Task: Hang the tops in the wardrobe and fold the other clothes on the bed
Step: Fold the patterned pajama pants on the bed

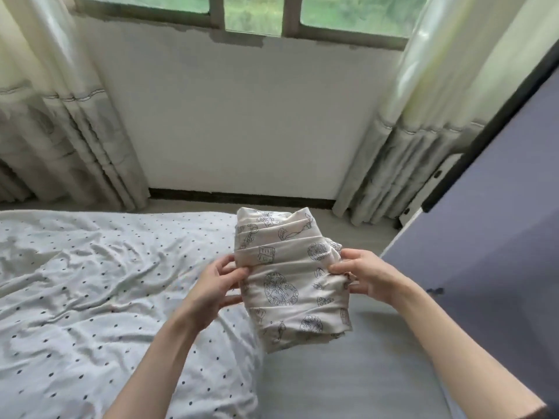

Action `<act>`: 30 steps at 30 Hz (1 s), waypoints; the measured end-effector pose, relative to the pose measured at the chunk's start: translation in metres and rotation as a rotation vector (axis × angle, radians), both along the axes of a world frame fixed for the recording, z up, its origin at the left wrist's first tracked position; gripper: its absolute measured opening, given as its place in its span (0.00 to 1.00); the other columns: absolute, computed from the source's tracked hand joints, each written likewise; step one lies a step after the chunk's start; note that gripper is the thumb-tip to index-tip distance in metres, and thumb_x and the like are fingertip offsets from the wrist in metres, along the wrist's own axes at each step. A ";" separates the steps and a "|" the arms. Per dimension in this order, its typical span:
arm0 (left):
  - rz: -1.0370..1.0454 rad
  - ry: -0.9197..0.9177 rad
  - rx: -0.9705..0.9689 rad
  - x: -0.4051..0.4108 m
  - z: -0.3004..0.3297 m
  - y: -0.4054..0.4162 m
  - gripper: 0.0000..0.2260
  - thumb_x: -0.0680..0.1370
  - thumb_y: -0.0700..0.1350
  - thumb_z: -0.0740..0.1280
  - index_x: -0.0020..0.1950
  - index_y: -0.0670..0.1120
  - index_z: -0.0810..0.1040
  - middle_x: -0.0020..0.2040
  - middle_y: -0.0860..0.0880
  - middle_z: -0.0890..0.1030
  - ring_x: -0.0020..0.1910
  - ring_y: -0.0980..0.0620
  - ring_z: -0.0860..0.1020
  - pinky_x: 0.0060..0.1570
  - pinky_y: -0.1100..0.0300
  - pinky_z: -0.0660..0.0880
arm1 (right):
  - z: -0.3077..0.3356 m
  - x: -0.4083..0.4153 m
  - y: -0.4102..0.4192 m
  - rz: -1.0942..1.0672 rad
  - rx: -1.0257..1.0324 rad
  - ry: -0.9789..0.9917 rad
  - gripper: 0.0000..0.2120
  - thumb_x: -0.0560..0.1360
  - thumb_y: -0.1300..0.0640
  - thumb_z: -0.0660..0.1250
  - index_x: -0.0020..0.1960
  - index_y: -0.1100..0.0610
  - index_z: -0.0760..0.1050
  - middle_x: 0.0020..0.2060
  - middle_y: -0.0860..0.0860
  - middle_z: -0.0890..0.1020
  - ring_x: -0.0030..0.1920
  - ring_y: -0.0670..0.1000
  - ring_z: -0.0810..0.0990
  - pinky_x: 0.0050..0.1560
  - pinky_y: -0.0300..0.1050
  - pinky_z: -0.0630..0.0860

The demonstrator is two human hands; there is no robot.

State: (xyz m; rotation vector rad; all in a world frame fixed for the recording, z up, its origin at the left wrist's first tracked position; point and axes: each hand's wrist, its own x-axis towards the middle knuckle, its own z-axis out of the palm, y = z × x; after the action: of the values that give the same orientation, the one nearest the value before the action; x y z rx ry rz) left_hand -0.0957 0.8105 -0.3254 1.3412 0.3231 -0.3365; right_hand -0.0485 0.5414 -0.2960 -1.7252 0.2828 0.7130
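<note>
A cream garment [290,276] printed with dark line drawings is bunched into folds and held up in the air over the bed's right edge. My left hand [216,285] grips its left side, thumb on top and fingers behind the cloth. My right hand [364,275] pinches its right side at about the same height. The lower part of the garment hangs down below both hands. The bed [90,297] with a white sheet dotted in dark spots lies to the left and below.
A dark-framed purple panel [490,237], like a fabric wardrobe side, stands close on the right. Grey floor [357,373] runs between bed and panel. Ahead are a white wall under a window [257,16] and curtains [60,116] hanging at both sides.
</note>
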 end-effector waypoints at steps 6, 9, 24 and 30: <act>-0.318 -0.109 -0.019 0.048 0.053 -0.157 0.09 0.77 0.36 0.64 0.56 0.44 0.76 0.50 0.42 0.79 0.44 0.48 0.78 0.44 0.51 0.78 | 0.059 -0.039 -0.158 -0.312 0.015 -0.092 0.09 0.70 0.66 0.70 0.48 0.55 0.79 0.41 0.50 0.84 0.39 0.49 0.80 0.43 0.44 0.78; -0.454 -0.174 -0.047 0.064 0.085 -0.249 0.09 0.77 0.37 0.65 0.56 0.44 0.76 0.48 0.44 0.80 0.40 0.51 0.78 0.35 0.59 0.78 | 0.095 -0.062 -0.240 -0.453 -0.019 -0.170 0.08 0.70 0.66 0.70 0.47 0.56 0.79 0.39 0.50 0.83 0.36 0.48 0.77 0.38 0.41 0.74; -0.940 -0.416 -0.247 0.112 0.241 -0.576 0.08 0.76 0.38 0.66 0.56 0.42 0.77 0.46 0.45 0.82 0.41 0.48 0.82 0.40 0.52 0.81 | 0.256 -0.143 -0.470 -1.045 -0.259 -0.599 0.08 0.70 0.64 0.72 0.47 0.56 0.79 0.42 0.52 0.83 0.40 0.50 0.80 0.39 0.42 0.73; -1.124 -0.553 -0.357 0.141 0.314 -0.683 0.09 0.76 0.37 0.66 0.56 0.40 0.76 0.43 0.46 0.81 0.29 0.54 0.79 0.29 0.60 0.77 | 0.314 -0.141 -0.536 -1.239 -0.333 -0.738 0.07 0.69 0.64 0.72 0.44 0.55 0.80 0.40 0.52 0.84 0.40 0.52 0.81 0.37 0.42 0.74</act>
State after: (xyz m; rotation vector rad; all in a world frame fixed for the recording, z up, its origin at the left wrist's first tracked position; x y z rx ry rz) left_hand 0.0453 0.1279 -0.0117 1.0875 -0.9608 -0.8721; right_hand -0.1895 0.0049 0.0182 -1.5965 0.8493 -0.8878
